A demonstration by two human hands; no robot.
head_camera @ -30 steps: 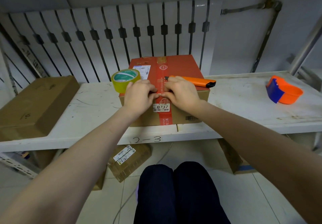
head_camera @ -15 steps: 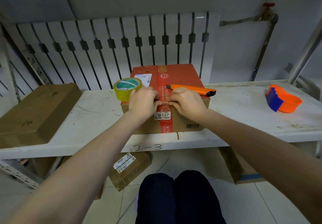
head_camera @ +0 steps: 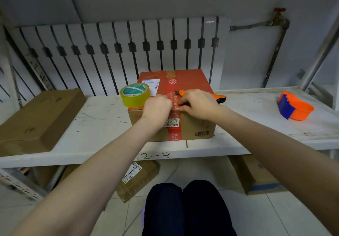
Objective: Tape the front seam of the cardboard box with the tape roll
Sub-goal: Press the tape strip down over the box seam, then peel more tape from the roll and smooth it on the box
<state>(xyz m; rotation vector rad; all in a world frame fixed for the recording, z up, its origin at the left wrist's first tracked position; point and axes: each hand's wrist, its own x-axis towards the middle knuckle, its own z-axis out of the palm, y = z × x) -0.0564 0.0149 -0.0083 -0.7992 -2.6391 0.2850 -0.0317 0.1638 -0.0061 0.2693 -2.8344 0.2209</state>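
The cardboard box [head_camera: 198, 125] has a red top and a red tape band down its middle, and it stands on the white shelf [head_camera: 91, 118]. The yellow tape roll [head_camera: 134, 95] rests on the box's near left corner. My left hand [head_camera: 157, 107] and my right hand [head_camera: 199, 103] meet at the top front edge. Their curled fingers pinch and press a short glossy tape strip [head_camera: 175, 108] across the red band. An orange utility knife [head_camera: 219, 98] lies on the box top, partly hidden under my right hand.
A flat brown box [head_camera: 36, 118] lies at the shelf's left end. An orange and blue tape dispenser [head_camera: 297, 107] sits at the right. More boxes [head_camera: 137, 178] stand on the floor under the shelf, above my knees [head_camera: 183, 208]. A radiator [head_camera: 128, 52] backs the shelf.
Both hands stayed together at the front edge and crept slightly up onto the box top. My right hand now covers more of the knife. The tape roll has not moved.
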